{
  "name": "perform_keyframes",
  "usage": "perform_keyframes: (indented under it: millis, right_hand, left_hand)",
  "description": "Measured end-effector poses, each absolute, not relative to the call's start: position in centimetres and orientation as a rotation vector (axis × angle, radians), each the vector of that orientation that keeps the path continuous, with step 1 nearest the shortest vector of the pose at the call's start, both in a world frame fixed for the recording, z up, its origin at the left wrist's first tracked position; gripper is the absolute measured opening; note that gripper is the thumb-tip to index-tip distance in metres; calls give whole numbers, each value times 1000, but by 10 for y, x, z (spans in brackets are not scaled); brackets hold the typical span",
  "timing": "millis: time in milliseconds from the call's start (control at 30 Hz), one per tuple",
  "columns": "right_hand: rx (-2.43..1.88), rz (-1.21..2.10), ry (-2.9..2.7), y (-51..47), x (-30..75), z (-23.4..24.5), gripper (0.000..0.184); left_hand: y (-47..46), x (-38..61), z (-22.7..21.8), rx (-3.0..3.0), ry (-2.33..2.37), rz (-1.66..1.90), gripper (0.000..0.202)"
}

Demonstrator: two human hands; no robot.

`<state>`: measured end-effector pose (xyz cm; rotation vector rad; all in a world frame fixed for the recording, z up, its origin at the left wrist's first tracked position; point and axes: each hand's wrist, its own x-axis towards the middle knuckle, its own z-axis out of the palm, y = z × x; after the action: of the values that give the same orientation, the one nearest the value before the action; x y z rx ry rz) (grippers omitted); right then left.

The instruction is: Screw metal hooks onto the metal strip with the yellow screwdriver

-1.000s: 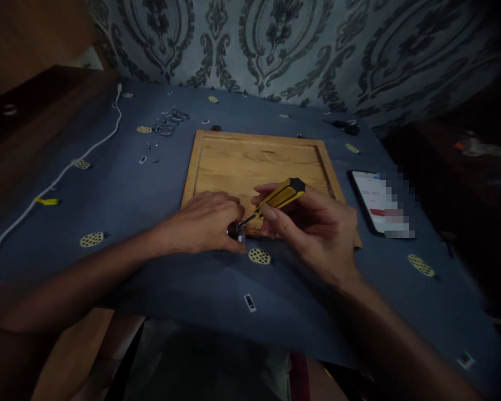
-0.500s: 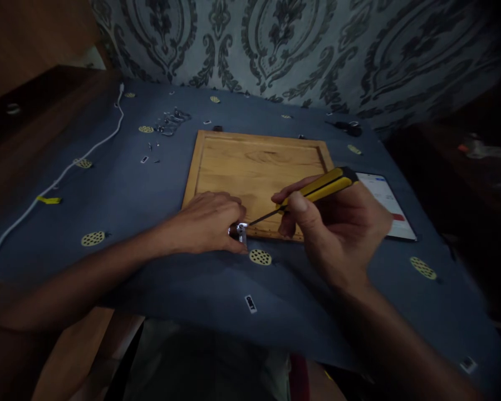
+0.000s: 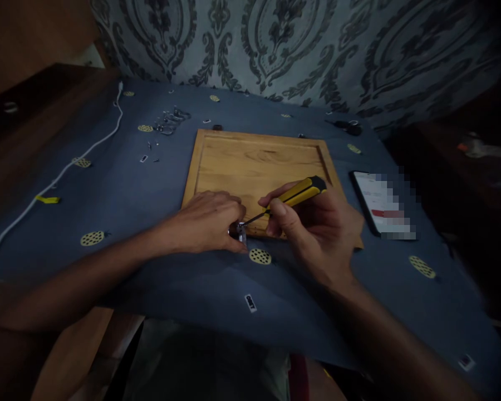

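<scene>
A wooden panel (image 3: 254, 167) with a raised frame lies on the table. My left hand (image 3: 212, 223) rests over its near edge, thumb and fingers closed around a small shiny metal fitting (image 3: 242, 236). The fitting is partly covered by those fingers, so its exact kind is unclear. In my right hand (image 3: 309, 223) is a yellow and black screwdriver (image 3: 298, 192), held slantwise by the handle. Its thin shaft points down to the left, with the tip at the top of the fitting.
Several wire-looped metal pieces (image 3: 173, 120) and a few tiny metal parts (image 3: 150, 146) lie at the back left. A phone (image 3: 379, 203) lies right of the panel, and dark scissors (image 3: 350, 127) lie behind it. A white cable (image 3: 96, 147) runs along the left side.
My right hand and the screwdriver have moved left and slightly down, bringing the tip from beside the metal fitting onto it. My left hand has stayed in place. More of the phone shows.
</scene>
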<state>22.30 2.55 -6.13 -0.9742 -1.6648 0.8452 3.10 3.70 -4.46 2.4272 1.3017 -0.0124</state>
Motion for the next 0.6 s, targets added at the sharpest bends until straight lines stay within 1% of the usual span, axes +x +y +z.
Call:
perform_keyframes:
  millis: [167, 333, 467, 600]
  right_hand:
    - [-903, 927, -1679, 28, 221, -61, 21]
    - [-931, 934, -1701, 26, 223, -57, 22]
    - [-913, 971, -1740, 26, 226, -53, 27]
    - [-921, 883, -1786, 28, 227, -52, 17]
  left_hand:
    - [36, 30, -46, 2410, 1285, 15, 40]
    - [36, 30, -47, 2397, 1285, 44, 40]
    - [37, 31, -46, 2395, 1266, 40, 37]
    - [37, 31, -45, 2401, 1279, 13, 36]
